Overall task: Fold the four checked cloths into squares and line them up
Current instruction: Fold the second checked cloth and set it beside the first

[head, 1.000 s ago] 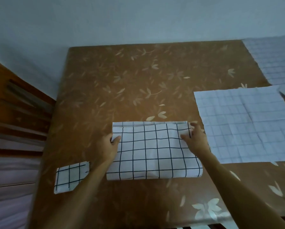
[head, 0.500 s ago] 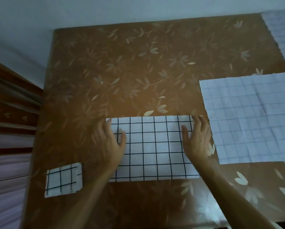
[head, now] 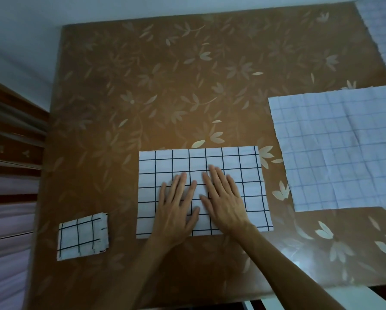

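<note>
A white cloth with black checks (head: 232, 162), folded into a wide rectangle, lies near the table's front middle. My left hand (head: 178, 209) and my right hand (head: 223, 200) rest flat on it side by side, fingers spread, holding nothing. At the front left sits a small folded square of the same black-checked cloth (head: 82, 236). An unfolded pale cloth with faint blue checks (head: 339, 148) lies spread at the right. Another pale checked cloth (head: 382, 30) shows at the far right corner, cut off by the frame.
The brown table (head: 165, 74) with a leaf pattern stands against a pale wall. A wooden slatted piece (head: 13, 142) runs along the left edge. The table's front edge is close to my body.
Both hands moved from the cloth's left and right ends to its middle and now lie flat side by side. The view has shifted closer and lower.
</note>
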A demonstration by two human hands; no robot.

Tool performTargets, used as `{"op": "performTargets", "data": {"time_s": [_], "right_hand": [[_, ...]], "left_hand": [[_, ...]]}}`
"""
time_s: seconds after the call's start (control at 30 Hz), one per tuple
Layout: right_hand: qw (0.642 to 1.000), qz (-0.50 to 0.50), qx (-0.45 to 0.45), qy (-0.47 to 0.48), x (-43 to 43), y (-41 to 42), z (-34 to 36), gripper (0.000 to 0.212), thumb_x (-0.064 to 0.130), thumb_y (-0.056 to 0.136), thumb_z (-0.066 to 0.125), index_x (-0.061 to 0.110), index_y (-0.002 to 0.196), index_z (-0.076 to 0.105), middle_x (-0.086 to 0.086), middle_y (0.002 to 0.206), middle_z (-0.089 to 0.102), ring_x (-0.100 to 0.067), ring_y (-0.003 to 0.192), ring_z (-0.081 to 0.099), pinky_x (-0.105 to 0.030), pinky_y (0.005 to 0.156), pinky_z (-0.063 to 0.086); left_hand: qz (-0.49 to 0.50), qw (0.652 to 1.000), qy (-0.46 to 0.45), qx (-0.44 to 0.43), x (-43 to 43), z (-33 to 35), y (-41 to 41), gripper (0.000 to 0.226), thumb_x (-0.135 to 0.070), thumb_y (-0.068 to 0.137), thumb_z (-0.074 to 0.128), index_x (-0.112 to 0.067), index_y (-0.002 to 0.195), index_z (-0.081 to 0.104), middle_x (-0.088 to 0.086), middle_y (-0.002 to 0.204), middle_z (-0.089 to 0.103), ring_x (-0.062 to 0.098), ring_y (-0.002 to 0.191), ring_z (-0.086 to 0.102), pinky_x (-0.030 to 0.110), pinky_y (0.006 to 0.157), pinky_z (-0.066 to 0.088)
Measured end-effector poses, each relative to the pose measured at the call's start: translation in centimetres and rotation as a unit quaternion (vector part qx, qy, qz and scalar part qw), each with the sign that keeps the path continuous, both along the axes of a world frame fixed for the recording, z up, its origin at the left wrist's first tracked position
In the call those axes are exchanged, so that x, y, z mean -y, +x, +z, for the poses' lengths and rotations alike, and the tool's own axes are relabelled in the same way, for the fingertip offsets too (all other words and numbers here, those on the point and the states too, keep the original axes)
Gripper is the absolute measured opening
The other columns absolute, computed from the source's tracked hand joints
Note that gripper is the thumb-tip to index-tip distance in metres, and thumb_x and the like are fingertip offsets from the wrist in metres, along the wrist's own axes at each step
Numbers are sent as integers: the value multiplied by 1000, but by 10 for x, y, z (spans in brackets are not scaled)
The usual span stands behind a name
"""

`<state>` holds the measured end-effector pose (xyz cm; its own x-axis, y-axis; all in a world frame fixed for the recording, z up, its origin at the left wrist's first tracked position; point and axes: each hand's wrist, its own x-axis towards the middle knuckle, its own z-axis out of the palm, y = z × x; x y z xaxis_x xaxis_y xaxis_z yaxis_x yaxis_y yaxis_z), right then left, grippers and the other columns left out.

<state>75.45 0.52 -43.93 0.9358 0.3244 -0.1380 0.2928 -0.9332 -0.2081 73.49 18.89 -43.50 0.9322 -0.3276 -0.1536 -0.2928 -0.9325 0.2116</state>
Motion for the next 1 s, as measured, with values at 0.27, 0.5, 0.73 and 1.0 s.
{"op": "performTargets", "data": {"time_s": [0.27,0.5,0.73,1.0], "right_hand": [[1000,1,-13,-12,3,-4,3,67,50,105,28,14,159,11,-10,167,0,-23,154,-2,-45,123,11],[1000,1,-14,-6,9,-5,4,70,52,104,29,16,159,7,-10,167,-2,-23,154,-5,-47,124,11],[998,-57,-5,-13,73,-7,9,70,51,102,24,14,159,7,-11,166,-2,-25,154,-3,-49,124,10],[998,-64,-1,-13,79,-10,17,66,49,103,24,13,158,15,-12,166,6,-26,154,2,-48,124,10]], "left_hand": [[14,1000,7,-19,-1,3,-6,71,-58,98,32,-23,158,18,8,167,6,24,154,3,57,120,15],[6,999,32,-22,-8,6,-5,75,-63,96,33,-24,158,16,7,167,3,23,154,2,59,120,13],[39,996,70,-28,-60,10,-20,85,-70,92,33,-25,159,9,8,167,-4,26,154,-2,60,120,9],[42,998,54,-2,-53,24,-20,89,-65,89,44,-17,158,17,13,167,2,31,154,1,62,120,4]]}}
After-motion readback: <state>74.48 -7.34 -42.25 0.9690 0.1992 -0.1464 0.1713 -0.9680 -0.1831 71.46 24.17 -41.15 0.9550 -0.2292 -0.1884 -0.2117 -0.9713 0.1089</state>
